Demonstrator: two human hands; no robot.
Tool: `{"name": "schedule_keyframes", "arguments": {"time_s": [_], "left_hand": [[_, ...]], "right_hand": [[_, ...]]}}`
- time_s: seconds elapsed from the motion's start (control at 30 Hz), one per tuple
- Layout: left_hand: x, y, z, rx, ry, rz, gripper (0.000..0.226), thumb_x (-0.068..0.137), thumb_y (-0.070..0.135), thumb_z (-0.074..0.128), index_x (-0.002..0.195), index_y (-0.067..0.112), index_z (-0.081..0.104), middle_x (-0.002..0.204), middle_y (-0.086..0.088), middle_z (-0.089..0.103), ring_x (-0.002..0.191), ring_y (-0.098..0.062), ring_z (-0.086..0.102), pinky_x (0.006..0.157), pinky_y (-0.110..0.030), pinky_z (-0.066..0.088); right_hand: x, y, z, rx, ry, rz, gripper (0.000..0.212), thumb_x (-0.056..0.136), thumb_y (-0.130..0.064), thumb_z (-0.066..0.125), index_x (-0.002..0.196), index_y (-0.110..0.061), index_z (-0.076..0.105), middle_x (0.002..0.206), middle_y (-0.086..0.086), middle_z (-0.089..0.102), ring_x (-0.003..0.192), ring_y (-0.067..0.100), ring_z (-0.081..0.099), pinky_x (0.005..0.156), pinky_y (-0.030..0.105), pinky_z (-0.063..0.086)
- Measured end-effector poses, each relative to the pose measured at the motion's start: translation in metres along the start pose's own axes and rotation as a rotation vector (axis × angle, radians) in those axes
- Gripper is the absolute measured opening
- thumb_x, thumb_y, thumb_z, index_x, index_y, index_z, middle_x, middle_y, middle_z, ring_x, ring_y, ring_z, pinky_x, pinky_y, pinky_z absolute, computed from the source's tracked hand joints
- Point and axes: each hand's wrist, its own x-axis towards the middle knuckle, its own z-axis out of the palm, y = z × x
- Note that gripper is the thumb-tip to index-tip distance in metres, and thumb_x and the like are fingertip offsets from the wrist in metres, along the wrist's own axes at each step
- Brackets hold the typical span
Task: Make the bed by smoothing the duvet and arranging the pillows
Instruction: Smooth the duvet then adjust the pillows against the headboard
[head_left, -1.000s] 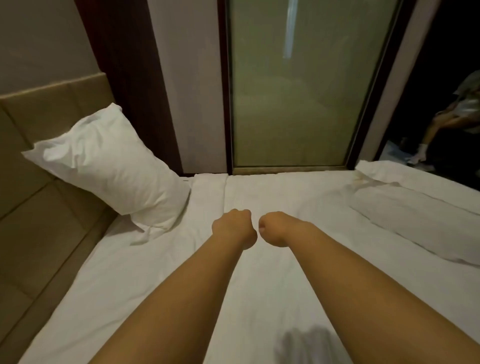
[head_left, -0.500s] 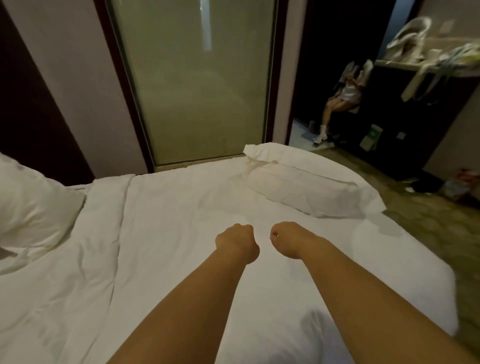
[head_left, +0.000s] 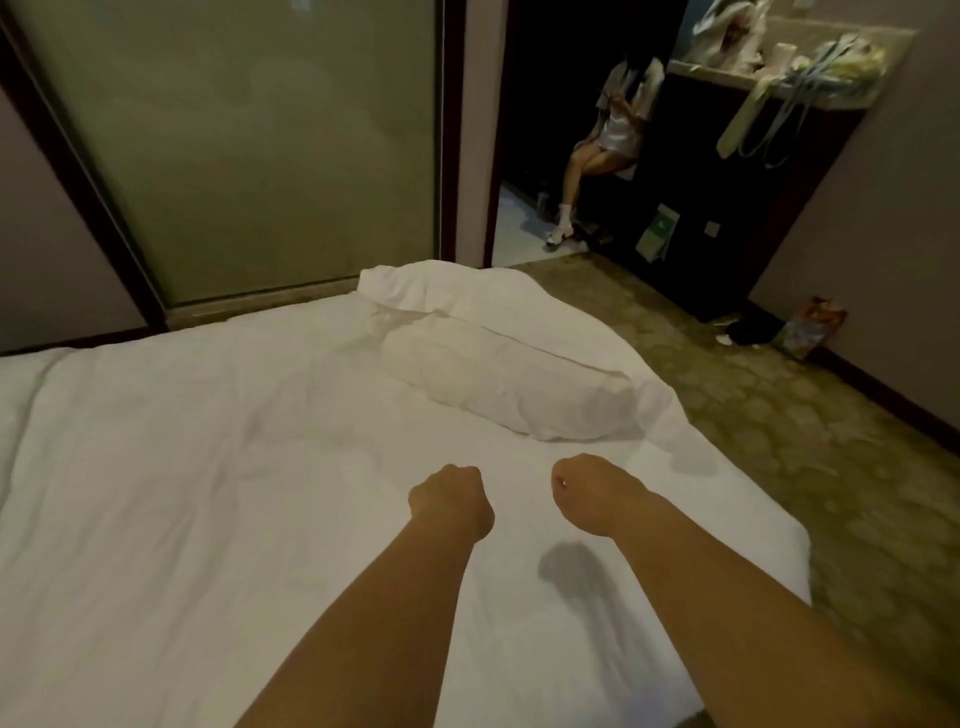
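Left hand (head_left: 450, 501), right hand (head_left: 586, 493) parted, fists over duvet (head_left: 208, 467)

No text, label, brand, number or sign can be read from where I stand.

Surfaces checked:
- The duvet (head_left: 208, 467) and the pillow (head_left: 509, 384) are plain white cloth with no lettering I can make out.
- The green card (head_left: 658, 236) on the front of the dark cabinet (head_left: 727, 171) has a paler patch, and any print is too small and blurred to read.
- The colourful bag (head_left: 810, 327) on the carpet by the wall has a printed pattern, but no word is legible.
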Motion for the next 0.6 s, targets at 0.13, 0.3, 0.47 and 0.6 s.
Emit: {"name": "schedule_keyframes", "arguments": {"time_s": [0.13,0.3,0.47,0.6], "left_hand": [[0.052,0.021,-0.014,0.005,-0.013,0.008,0.035,0.092,0.015,0.043,0.125,0.017,0.055,0.122,-0.002,0.057,0.111,-0.021,0.059,0.077,-0.028,0.039],[0.104,0.045,-0.037,0.026,-0.013,0.007,0.035,0.093,0.018,0.045,0.127,0.017,0.054,0.124,-0.002,0.057,0.113,-0.022,0.058,0.077,-0.029,0.038],[0.145,0.068,-0.048,0.027,-0.001,-0.022,0.035,0.094,0.019,0.044,0.128,0.018,0.052,0.126,-0.001,0.056,0.114,-0.021,0.058,0.082,-0.029,0.042],[0.17,0.095,-0.058,0.015,0.028,-0.04,0.034,0.094,0.02,0.044,0.128,0.019,0.052,0.126,-0.001,0.055,0.114,-0.021,0.058,0.086,-0.031,0.044]], "right_hand": [[0.048,0.03,-0.018,0.018,-0.002,0.032,0.021,0.099,-0.014,0.036,0.083,-0.017,0.049,0.099,0.003,0.055,0.089,0.017,0.052,0.086,0.03,0.045],[0.098,0.054,-0.035,0.046,-0.011,0.047,0.029,0.1,-0.017,0.037,0.072,-0.023,0.042,0.1,0.004,0.055,0.094,0.018,0.056,0.09,0.029,0.046],[0.136,0.076,-0.058,-0.03,0.031,0.002,0.026,0.099,-0.02,0.035,0.112,-0.013,0.057,0.121,0.007,0.057,0.111,0.023,0.056,0.093,0.031,0.044],[0.167,0.1,-0.074,-0.062,0.061,0.008,0.034,0.098,-0.022,0.036,0.131,-0.018,0.047,0.132,0.007,0.047,0.122,0.024,0.046,0.102,0.034,0.038]]}}
